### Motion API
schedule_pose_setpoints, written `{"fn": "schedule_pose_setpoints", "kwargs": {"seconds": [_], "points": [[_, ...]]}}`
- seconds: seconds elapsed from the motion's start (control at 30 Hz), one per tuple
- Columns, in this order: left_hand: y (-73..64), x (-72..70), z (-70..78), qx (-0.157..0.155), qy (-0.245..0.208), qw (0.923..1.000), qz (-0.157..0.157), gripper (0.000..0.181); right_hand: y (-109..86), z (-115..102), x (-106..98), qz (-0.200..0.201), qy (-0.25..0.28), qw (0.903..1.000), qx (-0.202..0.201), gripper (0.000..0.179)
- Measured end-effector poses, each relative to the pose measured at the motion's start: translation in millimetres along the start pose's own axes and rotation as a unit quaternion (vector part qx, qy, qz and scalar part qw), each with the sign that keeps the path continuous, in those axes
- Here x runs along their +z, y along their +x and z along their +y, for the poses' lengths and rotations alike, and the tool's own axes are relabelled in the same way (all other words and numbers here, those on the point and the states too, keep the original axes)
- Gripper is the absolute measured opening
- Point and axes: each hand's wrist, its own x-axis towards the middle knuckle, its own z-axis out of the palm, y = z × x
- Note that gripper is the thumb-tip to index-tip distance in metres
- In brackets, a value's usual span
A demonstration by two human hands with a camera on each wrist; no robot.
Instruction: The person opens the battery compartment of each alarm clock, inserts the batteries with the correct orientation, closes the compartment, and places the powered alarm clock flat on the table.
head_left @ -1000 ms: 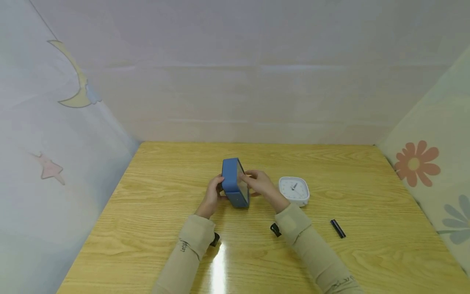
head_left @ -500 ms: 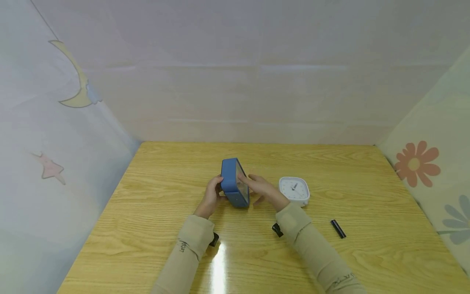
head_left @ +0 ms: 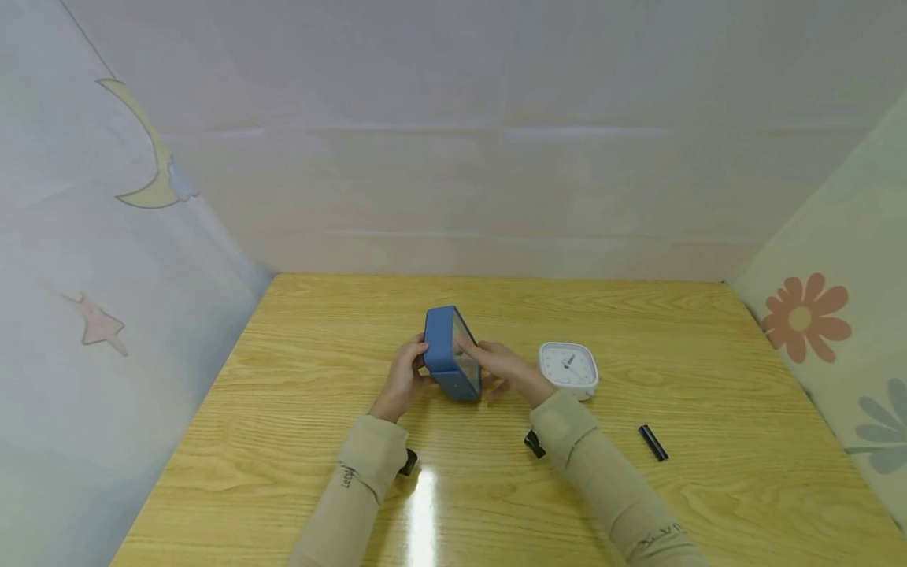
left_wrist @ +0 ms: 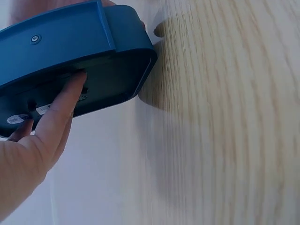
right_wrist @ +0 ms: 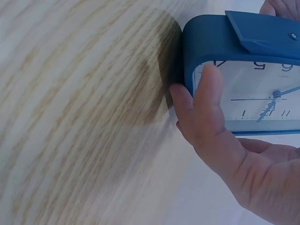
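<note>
A blue alarm clock point(head_left: 441, 346) stands tilted on its side between my hands, dial to the right. Its lower end is near the wooden table; contact is uncertain. My left hand point(head_left: 404, 378) holds it, thumb on the blue casing and fingers at the back. In the left wrist view, a finger point(left_wrist: 63, 105) reaches into the dark recessed back. My right hand point(head_left: 506, 366) is at the dial side with fingers spread. In the right wrist view, one finger point(right_wrist: 209, 101) lies across a corner of the white dial point(right_wrist: 253, 89), another beside the casing's end.
Right of my right hand, a white clock point(head_left: 568, 365) lies face up on the wooden table point(head_left: 319, 339). A short dark cylindrical object point(head_left: 653, 442) lies farther right and nearer me. Pale patterned cloth point(head_left: 453, 197) borders the table at the back and sides.
The blue clock and my left hand have shifted slightly left. My right hand's fingers have straightened and spread, with the lower ones moving toward me. The white clock has stayed put.
</note>
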Motion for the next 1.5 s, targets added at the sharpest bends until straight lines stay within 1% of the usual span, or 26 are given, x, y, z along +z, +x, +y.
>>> {"fn": "schedule_pose_setpoints", "kwargs": {"seconds": [0.1, 0.23, 0.33, 0.43, 0.6, 0.77, 1.07, 1.17, 1.33, 1.4, 1.5], "points": [[-2.1, -1.8, 3.3, 0.007, 0.0, 1.0, -0.001, 0.058, 0.3, 0.6, 1.3, 0.008, -0.007, 0.9999, -0.003, 0.1], [-4.7, -3.2, 8.3, 0.022, 0.025, 0.9994, 0.012, 0.056, 0.4, 0.8, 3.1, 0.012, -0.014, 0.9997, -0.016, 0.091], [-4.7, -4.5, 10.5, 0.033, 0.043, 0.9985, 0.013, 0.05, 0.3, 0.2, 4.3, 0.014, -0.016, 0.9996, -0.018, 0.085], [-5.4, -6.3, 12.1, 0.043, 0.055, 0.9975, 0.008, 0.046, -0.4, -0.1, 4.8, 0.019, -0.022, 0.9995, -0.016, 0.085], [-7.3, -9.5, 13.3, 0.049, 0.063, 0.9968, 0.003, 0.045, -1.2, -0.1, 4.0, 0.028, -0.032, 0.999, -0.016, 0.076], [-8.0, -13.4, 11.0, 0.051, 0.062, 0.9967, 0.008, 0.046, 0.0, 0.3, 2.3, 0.046, -0.037, 0.9982, -0.013, 0.071], [-8.3, -16.5, 10.4, 0.044, 0.032, 0.9984, 0.013, 0.046, -0.5, 1.9, -0.1, 0.044, -0.028, 0.9986, -0.006, 0.068], [-8.7, -17.1, 9.7, 0.039, 0.02, 0.9989, 0.019, 0.047, 1.1, 4.0, -1.1, 0.048, -0.015, 0.9988, 0.0, 0.063], [-9.2, -16.5, 10.7, 0.031, 0.011, 0.9992, 0.024, 0.047, 7.2, 8.4, -2.1, 0.061, 0.013, 0.9981, 0.002, 0.05], [-9.2, -16.5, 11.0, 0.028, 0.013, 0.9992, 0.027, 0.047, 9.9, 9.9, -2.0, 0.063, 0.01, 0.998, -0.003, 0.045], [-9.5, -16.3, 11.9, 0.024, 0.011, 0.9993, 0.028, 0.047, 13.7, 11.6, -1.8, 0.068, -0.01, 0.9976, -0.01, 0.039]]}}
